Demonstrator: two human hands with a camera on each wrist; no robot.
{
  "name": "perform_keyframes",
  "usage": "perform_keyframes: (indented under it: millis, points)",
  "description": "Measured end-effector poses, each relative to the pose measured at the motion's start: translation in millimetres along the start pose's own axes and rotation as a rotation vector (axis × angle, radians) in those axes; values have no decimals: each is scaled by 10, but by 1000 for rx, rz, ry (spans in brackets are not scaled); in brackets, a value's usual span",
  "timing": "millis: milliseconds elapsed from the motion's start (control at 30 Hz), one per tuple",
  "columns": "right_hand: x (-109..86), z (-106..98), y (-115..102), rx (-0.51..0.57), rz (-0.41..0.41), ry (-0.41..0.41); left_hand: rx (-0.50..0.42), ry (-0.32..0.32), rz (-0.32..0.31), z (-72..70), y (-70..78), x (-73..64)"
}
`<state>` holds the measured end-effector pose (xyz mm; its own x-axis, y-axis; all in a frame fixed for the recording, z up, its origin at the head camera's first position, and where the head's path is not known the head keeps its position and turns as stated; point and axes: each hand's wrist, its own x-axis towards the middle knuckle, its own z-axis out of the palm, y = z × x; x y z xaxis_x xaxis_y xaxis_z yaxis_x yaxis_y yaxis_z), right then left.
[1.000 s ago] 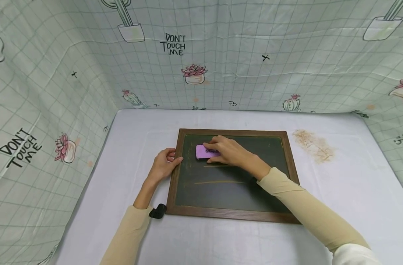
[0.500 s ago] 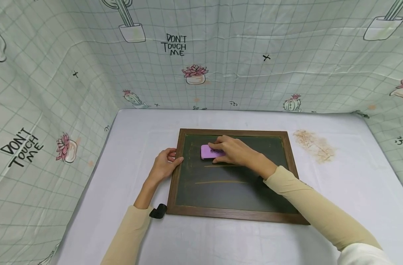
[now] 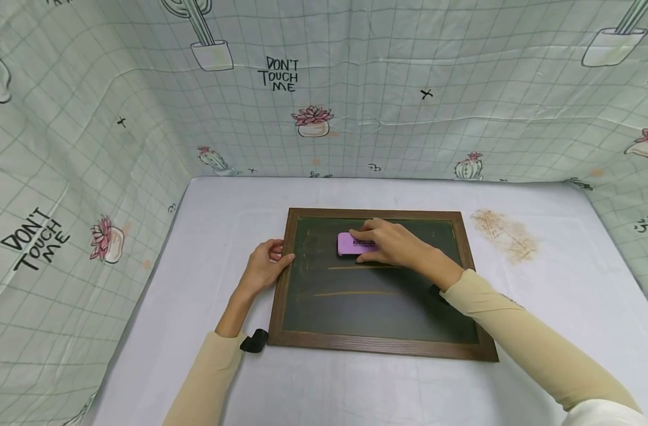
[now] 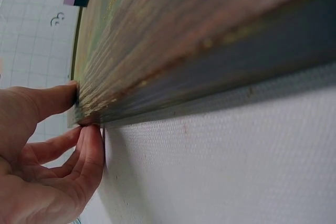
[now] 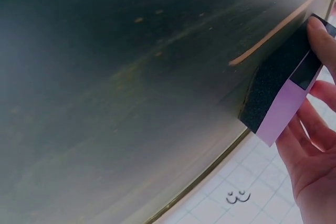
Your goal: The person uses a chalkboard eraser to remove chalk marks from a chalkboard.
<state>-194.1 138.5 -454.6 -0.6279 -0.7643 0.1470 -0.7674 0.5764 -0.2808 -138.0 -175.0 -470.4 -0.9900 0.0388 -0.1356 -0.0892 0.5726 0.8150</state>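
- Head view: I saw a brown-framed chalkboard (image 3: 329, 322) lying on the white bench (image 3: 377, 387), before a grid-patterned cloth (image 3: 377, 65). The right hand (image 3: 394, 244) gripped a purple eraser (image 3: 348, 244) over the board's far part, left of its middle, just beyond two orange chalk lines (image 3: 355, 293). The left hand (image 3: 262, 265) pinched the frame's left edge. A brown smudge (image 3: 507, 235) marked the bench to the board's right.
- Left wrist view: I saw the thumb against the wooden edge, fingers bent at its lower side.
- Right wrist view: I saw thumb and fingers closed on the eraser, one chalk line near its dark layer.
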Motion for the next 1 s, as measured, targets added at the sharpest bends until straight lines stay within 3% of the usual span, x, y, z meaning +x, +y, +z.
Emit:
perform_keyframes:
  millis: [1000]
  points:
    - [-396, -135, 217, -8, 55, 16, -7, 5, 12, 4, -17, -11]
